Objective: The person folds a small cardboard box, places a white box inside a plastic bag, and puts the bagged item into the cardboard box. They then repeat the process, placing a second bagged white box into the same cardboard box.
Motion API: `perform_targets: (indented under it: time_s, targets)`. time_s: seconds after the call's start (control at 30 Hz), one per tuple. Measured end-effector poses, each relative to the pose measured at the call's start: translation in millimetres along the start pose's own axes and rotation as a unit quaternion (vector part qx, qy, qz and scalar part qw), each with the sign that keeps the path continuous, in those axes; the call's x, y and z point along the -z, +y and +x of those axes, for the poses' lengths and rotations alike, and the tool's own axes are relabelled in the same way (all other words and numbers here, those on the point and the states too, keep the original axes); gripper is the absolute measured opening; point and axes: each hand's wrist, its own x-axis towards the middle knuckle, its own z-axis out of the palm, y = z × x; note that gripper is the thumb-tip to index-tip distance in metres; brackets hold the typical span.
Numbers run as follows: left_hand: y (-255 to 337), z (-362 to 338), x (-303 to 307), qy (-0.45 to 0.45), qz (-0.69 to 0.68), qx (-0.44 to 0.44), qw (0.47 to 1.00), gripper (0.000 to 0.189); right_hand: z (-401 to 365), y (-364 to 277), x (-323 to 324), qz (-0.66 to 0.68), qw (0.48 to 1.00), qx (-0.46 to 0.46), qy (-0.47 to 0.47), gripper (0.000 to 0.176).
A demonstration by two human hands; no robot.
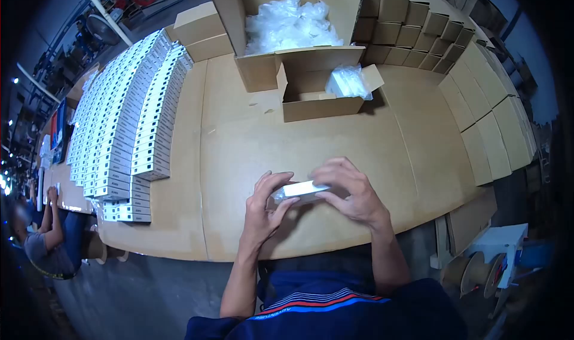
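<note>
A small white box (304, 189) in what looks like clear plastic is held just above the cardboard-covered table, in front of my body. My left hand (263, 207) grips its left end, thumb at the near side and fingers curled over the far side. At the right end, my right hand (354, 192) has its thumb against the box and its fingers bent over it, slightly blurred. Farther off stands an open cardboard carton (323, 110) with plastic-wrapped white boxes (348, 82) in its right part.
Long stacks of white boxes (119, 119) fill the left side. A large carton (257, 71) behind holds clear plastic bags (293, 23). Brown cartons (412, 32) are piled at back right, with more (490, 125) along the right edge. Another person (48, 238) sits at far left.
</note>
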Motion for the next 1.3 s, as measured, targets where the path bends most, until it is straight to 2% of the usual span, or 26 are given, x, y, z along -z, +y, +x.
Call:
perform_targets:
  time_s: [0.13, 0.23, 0.3, 0.33, 0.43, 0.57, 0.7, 0.83, 1.1, 1.13, 1.3]
  targets:
    - [-3, 16, 1, -0.029, -0.013, -0.018, 0.999, 0.055, 11, -5, 15, -0.116, 0.990, 0.067, -0.039, 0.030]
    - [-6, 36, -2, -0.042, -0.007, -0.041, 0.998, 0.057, 22, -10, 34, -0.195, 0.975, 0.068, -0.083, 0.024]
    - [-2, 52, -7, -0.043, -0.007, -0.042, 0.998, 0.059, 27, -2, 41, -0.204, 0.975, 0.070, -0.052, 0.022]
    - [-2, 60, -11, -0.039, -0.021, 0.007, 0.999, 0.066, 29, 3, 45, -0.208, 0.975, 0.070, -0.036, 0.020]
    - [-1, 92, -20, 0.012, 0.058, -0.036, 0.998, 0.067, 41, 16, 62, -0.198, 0.975, 0.015, 0.105, 0.021]
    - [-13, 121, -25, -0.041, 0.224, -0.105, 0.968, 0.067, 70, 44, 66, -0.254, 0.922, 0.013, 0.292, 0.020]
    - [-21, 132, -25, -0.026, 0.298, -0.116, 0.947, 0.068, 97, 64, 48, -0.227, 0.910, -0.010, 0.347, 0.022]
    - [-35, 127, -21, -0.035, 0.349, -0.089, 0.932, 0.072, 105, 81, 34, -0.210, 0.918, -0.022, 0.335, 0.021]
    - [-42, 122, -16, -0.052, 0.380, -0.075, 0.921, 0.074, 110, 100, 29, -0.284, 0.912, -0.066, 0.290, 0.023]
    - [-42, 121, -17, -0.050, 0.383, -0.074, 0.920, 0.075, 113, 101, 29, -0.306, 0.906, -0.053, 0.287, 0.020]
    - [-45, 120, -21, -0.054, 0.422, -0.061, 0.903, 0.079, 118, 114, 21, -0.331, 0.905, -0.119, 0.241, 0.012]
